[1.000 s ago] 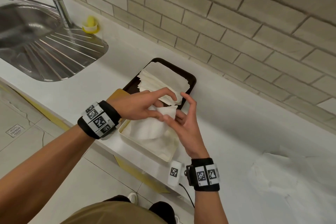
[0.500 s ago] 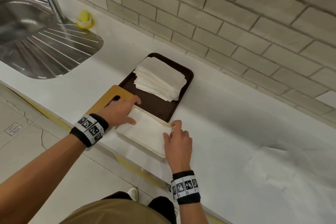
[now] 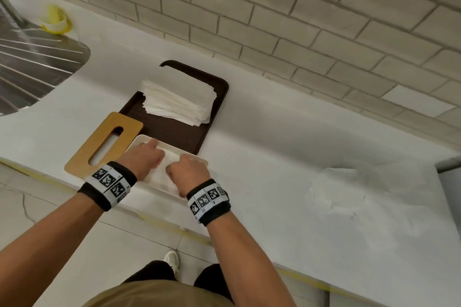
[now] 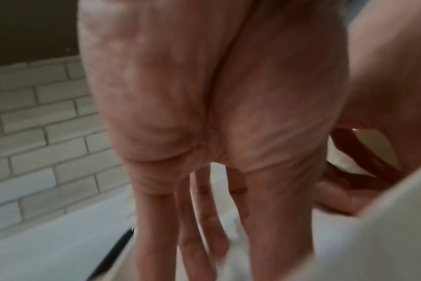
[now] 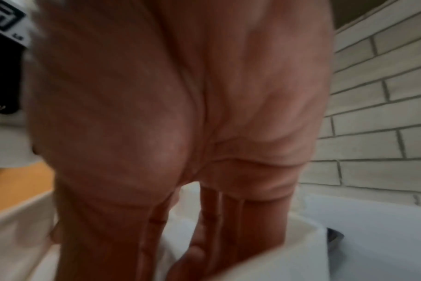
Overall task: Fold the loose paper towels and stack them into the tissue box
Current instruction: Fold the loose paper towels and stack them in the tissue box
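both hands, left hand [image 3: 146, 158] and right hand [image 3: 187, 172], fingers straight, gripping nothing, pressing folded towel [image 3: 163, 172] flat inside tissue box [image 3: 139, 141] on tabletop [image 3: 287, 157], likely to seat it.

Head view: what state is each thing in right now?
Box: open, lid off, towels inside.
Lid: flat on the counter beside the box.
Stack: on the brown tray, waiting.
Left hand: fingers straight, pressing towels down.
Right hand: pressing towels down too.
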